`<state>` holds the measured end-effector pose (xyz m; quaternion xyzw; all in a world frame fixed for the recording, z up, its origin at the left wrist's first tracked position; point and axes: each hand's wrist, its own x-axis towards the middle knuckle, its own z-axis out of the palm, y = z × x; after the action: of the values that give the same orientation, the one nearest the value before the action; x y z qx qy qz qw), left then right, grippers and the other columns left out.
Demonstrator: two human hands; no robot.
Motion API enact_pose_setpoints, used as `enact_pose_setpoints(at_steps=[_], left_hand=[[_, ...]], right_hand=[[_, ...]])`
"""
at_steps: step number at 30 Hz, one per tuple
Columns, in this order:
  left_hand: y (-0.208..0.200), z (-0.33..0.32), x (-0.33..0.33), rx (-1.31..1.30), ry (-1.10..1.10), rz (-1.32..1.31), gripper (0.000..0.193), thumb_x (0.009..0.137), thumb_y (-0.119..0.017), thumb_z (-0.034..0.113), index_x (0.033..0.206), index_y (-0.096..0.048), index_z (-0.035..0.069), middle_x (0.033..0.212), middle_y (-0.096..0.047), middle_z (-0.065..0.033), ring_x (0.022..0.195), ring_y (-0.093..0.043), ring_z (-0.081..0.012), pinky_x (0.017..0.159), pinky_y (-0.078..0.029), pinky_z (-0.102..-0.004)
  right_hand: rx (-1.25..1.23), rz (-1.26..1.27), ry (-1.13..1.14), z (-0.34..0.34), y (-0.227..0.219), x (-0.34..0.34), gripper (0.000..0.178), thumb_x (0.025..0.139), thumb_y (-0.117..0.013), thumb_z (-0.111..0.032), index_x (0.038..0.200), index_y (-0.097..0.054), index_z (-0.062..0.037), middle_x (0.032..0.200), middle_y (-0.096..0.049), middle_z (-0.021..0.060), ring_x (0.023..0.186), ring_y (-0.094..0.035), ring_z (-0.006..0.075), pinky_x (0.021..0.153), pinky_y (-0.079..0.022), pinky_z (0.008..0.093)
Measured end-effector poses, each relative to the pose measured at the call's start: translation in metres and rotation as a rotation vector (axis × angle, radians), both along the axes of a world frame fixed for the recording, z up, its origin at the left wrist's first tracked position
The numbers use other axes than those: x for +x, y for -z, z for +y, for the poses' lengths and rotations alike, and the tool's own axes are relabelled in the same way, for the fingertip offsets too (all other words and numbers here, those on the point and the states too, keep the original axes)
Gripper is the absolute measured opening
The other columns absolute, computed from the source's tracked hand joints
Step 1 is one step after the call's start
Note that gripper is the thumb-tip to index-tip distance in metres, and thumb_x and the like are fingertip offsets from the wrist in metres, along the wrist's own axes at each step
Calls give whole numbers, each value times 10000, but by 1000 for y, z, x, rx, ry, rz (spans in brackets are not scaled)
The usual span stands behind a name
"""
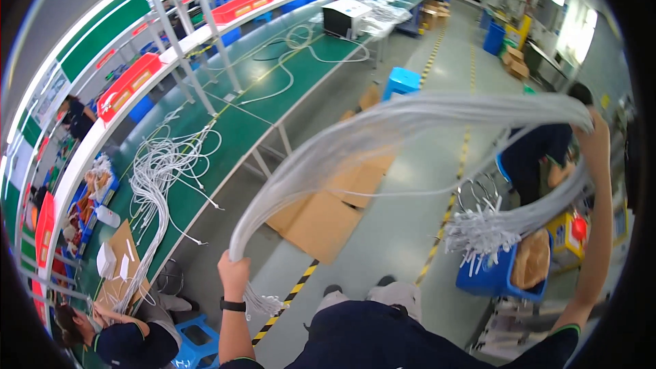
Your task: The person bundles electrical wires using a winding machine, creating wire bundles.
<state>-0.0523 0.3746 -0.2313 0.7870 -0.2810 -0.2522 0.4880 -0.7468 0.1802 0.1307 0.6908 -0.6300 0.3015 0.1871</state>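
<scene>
white cable bundle (410, 113): i see it aloft, arching across my view from 7 o'clock to 3 o'clock, its middle smeared by blur.
left hand (235, 273): clenched around the bundle at 7 o'clock, a dark wristband (233, 305) below it, short cable tips (263, 302) hanging just beside the wrist.
right hand (593, 126): raised at 3 o'clock, gripping the bundle where it bends; from there i follow the cables down past the forearm.
pale cable ends (482, 232): fanned out at 4 o'clock by a blue bin (488, 277); i cannot tell whether they touch it.
stray strand (410, 195): a single cable sagging beneath the arch.
bench (236, 130): green-topped, sweeping from 8 o'clock to 12 o'clock, with a loose cable heap (160, 171) lying on it at 9 o'clock.
floor (400, 249): a flattened cardboard box (324, 225) lies at 6 o'clock, near a striped line (290, 301); a blue stool (402, 82) stands at 1 o'clock.
co-workers: i count one person (137, 345) low at 7 o'clock beside the bench, another (536, 157) at 3 o'clock beyond the bundle.
</scene>
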Motion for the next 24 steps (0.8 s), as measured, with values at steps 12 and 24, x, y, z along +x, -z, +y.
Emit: enact_pose_setpoints(at_steps=[12,24], left_hand=[[-34,-259,-148,237,165,-512,202,702,-681,128,875,-638,34,785,-652,-219,758,-636,-423,657,-518,-440],[-234,-471,7,-215,113,-1768,361,587,-711,74,939,-637,105,750,-600,-62,684,-626,-272,583,-490,-401]], right_hand=[[508,-261,-222,-277,109,-23,159,687,-664,15,753,-519,14,647,-519,119,628,-503,217,608,-404,342],[368,99,-546,-591,78,118,186,739,-661,16,901,-571,28,821,-562,204,780,-555,379,706,-438,400]])
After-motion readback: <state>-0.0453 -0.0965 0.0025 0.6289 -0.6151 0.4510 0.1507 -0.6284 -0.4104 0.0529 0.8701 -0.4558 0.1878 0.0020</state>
